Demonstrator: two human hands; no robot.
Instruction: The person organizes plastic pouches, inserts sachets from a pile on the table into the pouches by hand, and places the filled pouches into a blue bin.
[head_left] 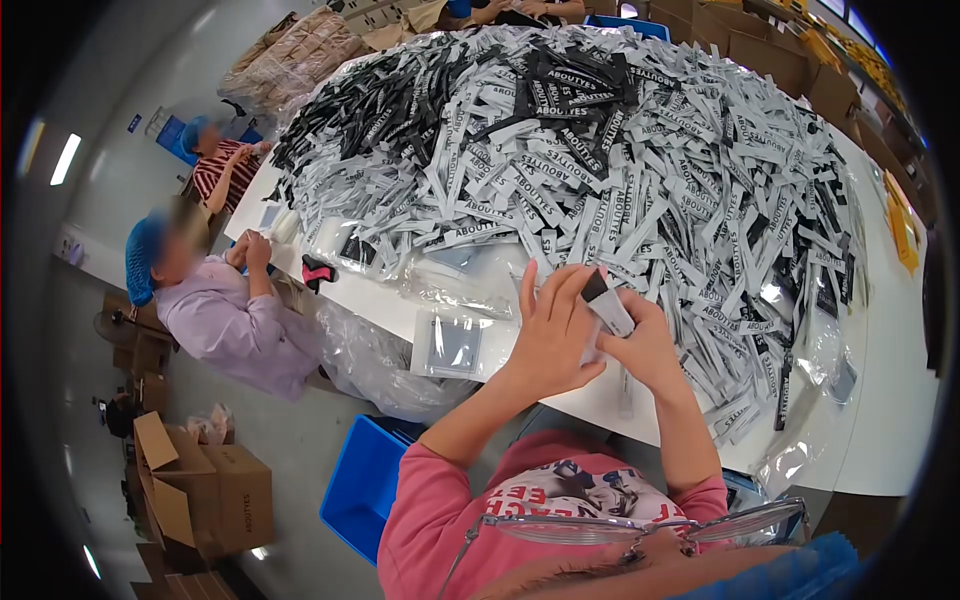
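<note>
Just over the front edge of the table, my right hand [648,345] grips a small bundle of slim sachets [610,308], its fingers and thumb wrapped round the sides. The bundle is dark at the upper end and pale below. Beside it is my left hand [556,325], fingers stretched out and apart; whether its fingertips touch the bundle I cannot tell. Beyond both hands spreads a big heap of black and white stick sachets [590,205] printed ABOUTYES. Left of my left hand lies a clear plastic bag [455,343] with a grey panel.
A black and red tape dispenser [318,272] sits on the white table [385,312]. Two people in blue caps are at the left, and another person's hands show at the far side. A blue bin [362,480] and an open cardboard box [225,495] stand on the floor.
</note>
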